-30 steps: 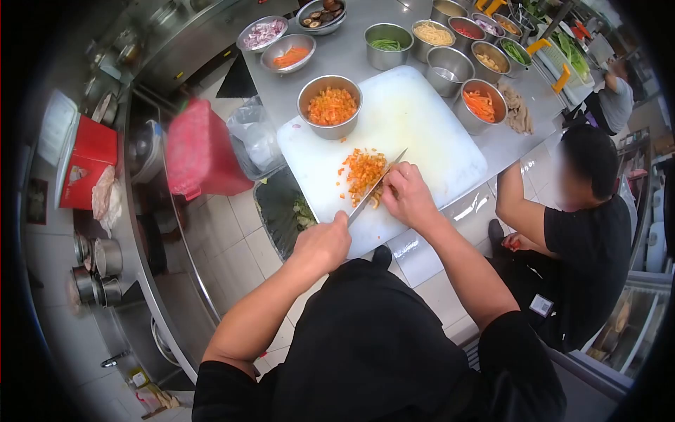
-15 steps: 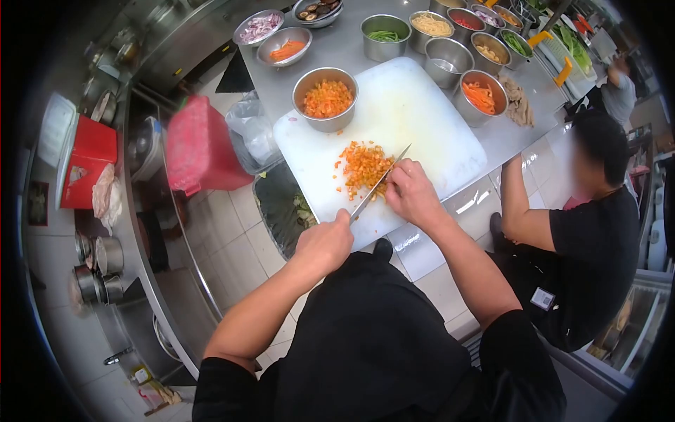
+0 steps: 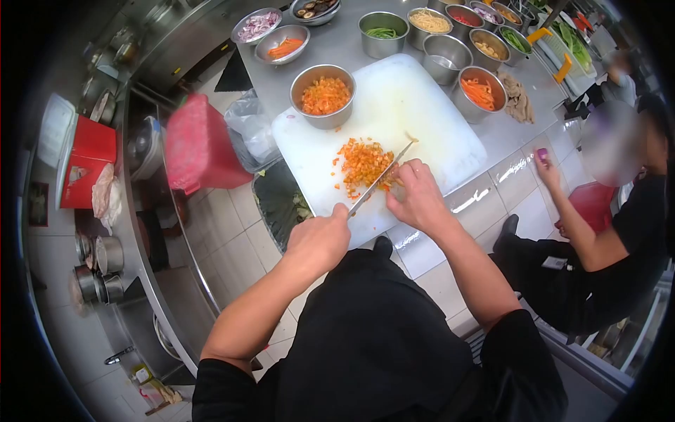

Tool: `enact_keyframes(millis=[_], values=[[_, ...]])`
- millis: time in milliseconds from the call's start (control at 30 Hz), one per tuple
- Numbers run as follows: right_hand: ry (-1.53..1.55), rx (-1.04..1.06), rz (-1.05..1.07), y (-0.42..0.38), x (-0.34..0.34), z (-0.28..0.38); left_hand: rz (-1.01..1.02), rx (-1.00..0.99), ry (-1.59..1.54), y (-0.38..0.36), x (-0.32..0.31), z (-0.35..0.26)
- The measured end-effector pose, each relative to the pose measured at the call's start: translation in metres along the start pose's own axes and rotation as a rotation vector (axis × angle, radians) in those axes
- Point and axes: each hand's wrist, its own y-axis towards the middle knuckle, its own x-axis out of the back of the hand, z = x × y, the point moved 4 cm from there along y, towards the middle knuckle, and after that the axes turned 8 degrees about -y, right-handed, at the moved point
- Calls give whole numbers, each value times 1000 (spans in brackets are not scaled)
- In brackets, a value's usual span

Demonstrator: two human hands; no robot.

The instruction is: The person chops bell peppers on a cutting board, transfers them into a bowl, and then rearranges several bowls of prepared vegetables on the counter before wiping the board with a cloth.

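Leans over a white cutting board (image 3: 422, 116) on the metal counter (image 3: 337, 46), with both hands at its near side. Grips a knife (image 3: 380, 176) by the handle in the left hand (image 3: 320, 243), with closed fingers. Angles the blade up and away toward the right, low across the right edge of a loose heap of diced orange pieces (image 3: 360, 160). Holds the right hand (image 3: 420, 199) just beside the blade, with bent fingers and the thumb set lower, close to a few pieces. Cannot tell for certain any pinched piece from the loose ones under the fingertips. Has a thin sliver (image 3: 411, 138) on the board just beside the knife's tip

Has a metal bowl (image 3: 323, 121) of similar diced pieces on the board's far left part, beyond the heap. Has a metal container (image 3: 469, 107) of orange strips (image 3: 479, 92) near the board's right side, with a brown heap (image 3: 518, 100) just to its right. Has more bowls and containers across the far part of the counter, with sliced purple-white pieces (image 3: 258, 25), green pieces (image 3: 381, 32) and pale shreds (image 3: 429, 21) among the contents. Has a red bin (image 3: 204, 148) on the left and a person in black (image 3: 598, 260) low on the right, well apart from the knife
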Motion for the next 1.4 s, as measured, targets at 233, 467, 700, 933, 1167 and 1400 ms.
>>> enact_keyframes(millis=[233, 467, 700, 933, 1167, 1400], values=[[6, -8, -34, -3, -3, -7, 11, -21, 38, -8, 1, -4], [1, 50, -68, -1, -2, -11, 28, -38, 39, -3, 1, -10], [-44, 50, -21, -5, -2, -20, 70, -6, -24, 3, -9, -10], [-97, 118, 9, 4, -6, -27, 21, -21, -32, 5, 6, -1], [-206, 110, -93, 89, -13, -50, -183, 34, -133, 7, 30, 26], [-112, 43, 266, 58, -2, -43, -161, -17, -173, -15, 25, 29]])
